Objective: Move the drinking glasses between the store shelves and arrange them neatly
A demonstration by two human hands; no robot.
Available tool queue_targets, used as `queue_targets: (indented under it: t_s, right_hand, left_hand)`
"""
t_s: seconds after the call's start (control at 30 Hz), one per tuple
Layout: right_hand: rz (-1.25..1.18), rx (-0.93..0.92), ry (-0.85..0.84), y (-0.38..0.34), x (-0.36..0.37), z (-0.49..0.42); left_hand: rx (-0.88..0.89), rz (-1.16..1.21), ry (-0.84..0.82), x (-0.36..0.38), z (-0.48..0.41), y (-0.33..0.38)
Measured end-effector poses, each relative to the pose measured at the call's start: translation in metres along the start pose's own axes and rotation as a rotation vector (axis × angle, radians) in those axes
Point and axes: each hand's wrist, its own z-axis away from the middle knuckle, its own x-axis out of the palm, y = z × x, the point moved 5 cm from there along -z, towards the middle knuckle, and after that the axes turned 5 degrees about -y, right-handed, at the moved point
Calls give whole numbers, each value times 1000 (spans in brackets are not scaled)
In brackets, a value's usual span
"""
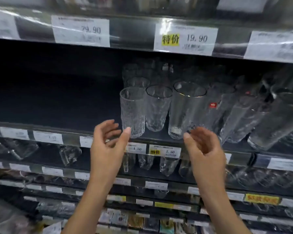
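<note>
Several clear drinking glasses stand on the middle shelf (159,138). A textured glass (133,112) is at the front left, a second textured glass (156,107) just right of it, and a taller smooth glass (184,110) further right. More glasses with red stickers (227,112) fill the right side. My left hand (108,142) is raised just below and left of the front textured glass, fingers loosely curved, thumb tip close to its base. My right hand (205,147) hovers below the tall smooth glass with relaxed fingers. Neither hand holds anything.
The left half of the middle shelf is dark. The upper shelf edge carries price tags (184,38). Lower shelves (159,164) hold more glassware, with price labels (165,151) along their front rails.
</note>
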Motion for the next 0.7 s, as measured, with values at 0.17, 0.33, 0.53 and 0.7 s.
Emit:
queue_targets:
  t_s: [0.17, 0.33, 0.53, 0.7]
  right_hand:
    - [195, -17, -61, 6, 8, -20]
    - [250, -11, -78, 10, 18, -38]
    - [295, -3, -48, 12, 28, -53]
    - [289, 5, -19, 12, 32, -58]
  left_hand:
    - [-99, 8, -40, 21, -17, -9]
    - [-88, -39, -53, 29, -36, -10]
    - [-52, -220, -129, 34, -57, -8]
    - [-81, -247, -153, 34, -67, -10]
